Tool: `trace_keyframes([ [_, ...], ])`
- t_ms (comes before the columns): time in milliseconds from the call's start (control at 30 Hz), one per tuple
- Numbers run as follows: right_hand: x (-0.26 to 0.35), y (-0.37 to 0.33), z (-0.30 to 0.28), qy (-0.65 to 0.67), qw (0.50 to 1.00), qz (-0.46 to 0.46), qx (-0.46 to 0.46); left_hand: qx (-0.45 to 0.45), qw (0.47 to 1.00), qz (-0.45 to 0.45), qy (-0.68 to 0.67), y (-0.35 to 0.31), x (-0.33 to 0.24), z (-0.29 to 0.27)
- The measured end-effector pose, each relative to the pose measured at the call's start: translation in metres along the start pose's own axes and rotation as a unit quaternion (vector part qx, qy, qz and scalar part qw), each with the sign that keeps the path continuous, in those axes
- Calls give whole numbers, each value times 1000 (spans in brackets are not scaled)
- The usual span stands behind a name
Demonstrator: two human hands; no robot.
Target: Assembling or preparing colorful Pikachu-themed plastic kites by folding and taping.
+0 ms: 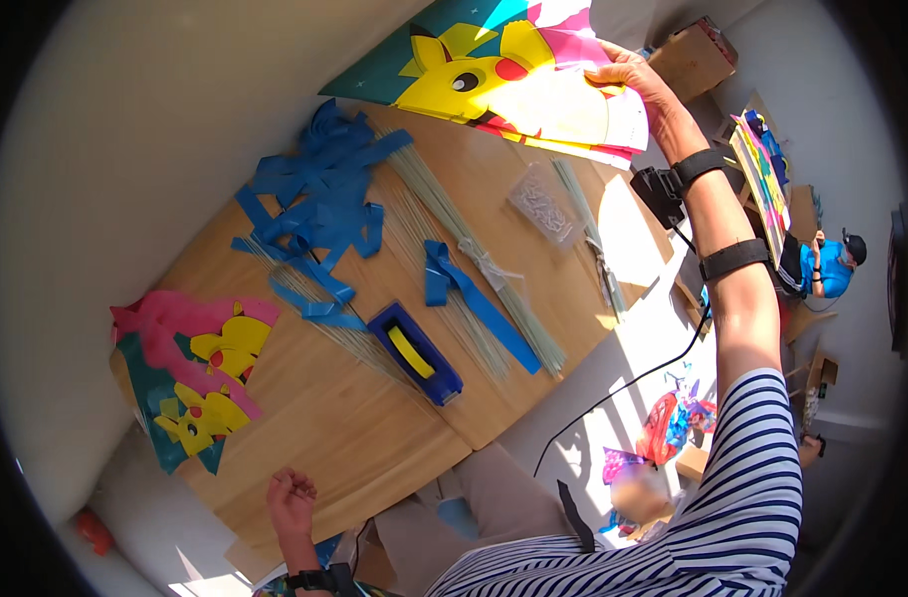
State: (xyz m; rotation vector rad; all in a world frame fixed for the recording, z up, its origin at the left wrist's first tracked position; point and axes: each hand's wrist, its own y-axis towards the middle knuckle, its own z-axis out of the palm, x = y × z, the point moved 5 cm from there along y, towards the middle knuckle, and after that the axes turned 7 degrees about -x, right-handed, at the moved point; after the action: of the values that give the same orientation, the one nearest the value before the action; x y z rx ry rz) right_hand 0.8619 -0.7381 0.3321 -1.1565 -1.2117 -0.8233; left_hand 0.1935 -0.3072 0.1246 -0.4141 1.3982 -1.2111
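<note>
At the far right of the table, my right hand (pixel 638 85) is closed on the edge of a printed kite sheet (pixel 533 85), teal, pink and yellow with a yellow cartoon figure. The sheet is raised, with layered edges at its lower right. Over the table's near left edge is my left hand (pixel 292 496), fingers loosely curled and slightly apart, holding nothing. Beyond it on the left lie more printed kite sheets (pixel 210 348) in pink, teal and yellow. A blue tape dispenser (pixel 444 386) with a yellow roll stands mid-table.
The wooden table (pixel 364 418) also bears a heap of blue ribbon (pixel 324 169), a blue strip (pixel 494 318), bundles of thin pale rods (pixel 444 204) and a clear box of small white pieces (pixel 545 206). A cable (pixel 623 398) hangs at right. Another person (pixel 827 267) sits farther off.
</note>
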Motion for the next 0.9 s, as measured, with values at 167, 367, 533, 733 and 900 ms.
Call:
trace_keyframes([
  [167, -121, 72, -64, -147, 978, 65, -136, -49, 998, -24, 35, 6, 23, 22],
  [367, -168, 95, -64, -162, 964, 91, -191, -82, 995, -21, 60, 7, 24, 7],
  [533, -147, 114, -75, -134, 985, 57, -97, -55, 997, -33, 46, 19, 27, 2],
  [733, -160, 123, -133, -355, 895, 23, -269, -73, 995, -38, 49, 22, 33, 7],
  [900, -187, 108, -126, -621, 715, -25, -321, -82, 994, -40, 64, 19, 32, 4],
])
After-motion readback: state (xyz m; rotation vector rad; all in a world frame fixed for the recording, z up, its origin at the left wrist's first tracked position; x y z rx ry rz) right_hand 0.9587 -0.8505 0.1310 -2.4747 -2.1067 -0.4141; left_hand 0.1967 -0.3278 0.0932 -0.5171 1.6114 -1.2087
